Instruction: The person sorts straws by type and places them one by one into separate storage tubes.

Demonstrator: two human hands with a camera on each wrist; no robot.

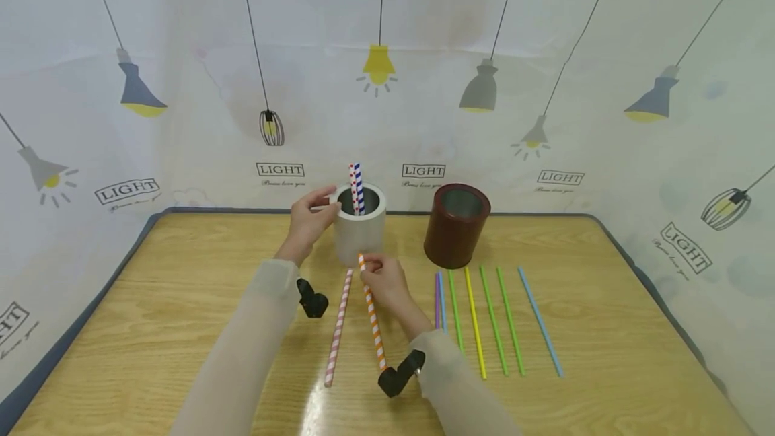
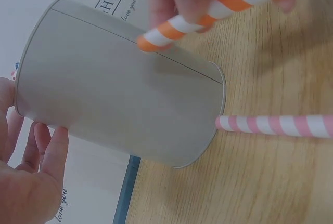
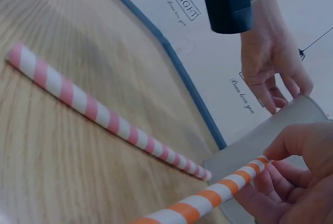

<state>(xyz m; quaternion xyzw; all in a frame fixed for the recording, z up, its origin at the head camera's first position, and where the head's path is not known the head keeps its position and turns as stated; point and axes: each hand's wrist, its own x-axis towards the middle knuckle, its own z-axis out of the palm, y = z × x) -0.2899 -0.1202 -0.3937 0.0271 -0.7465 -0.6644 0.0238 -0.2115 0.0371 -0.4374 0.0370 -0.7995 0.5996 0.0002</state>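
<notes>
My left hand [image 1: 309, 224] is at the rim of a whitish cylindrical can [image 1: 360, 237], its bent fingers and thumb holding the left side near the top. A red-dotted paper straw [image 1: 353, 187] and a blue-striped paper straw [image 1: 360, 190] stand inside this can. Low in front of it, my right hand [image 1: 387, 281] pinches an orange-and-white striped paper straw [image 1: 373, 321] near its far end. That straw's tip crosses in front of the can in the left wrist view. A pink-and-white striped paper straw [image 1: 338, 328] lies on the table between my arms.
A dark red-brown can [image 1: 457, 227] stands to the right of the whitish one. Several thin plastic straws, among them a yellow straw [image 1: 475, 321] and a blue straw [image 1: 541, 321], lie on the wooden table [image 1: 605, 328]. A lamp-printed backdrop [image 1: 448, 5] rises behind the table's far edge.
</notes>
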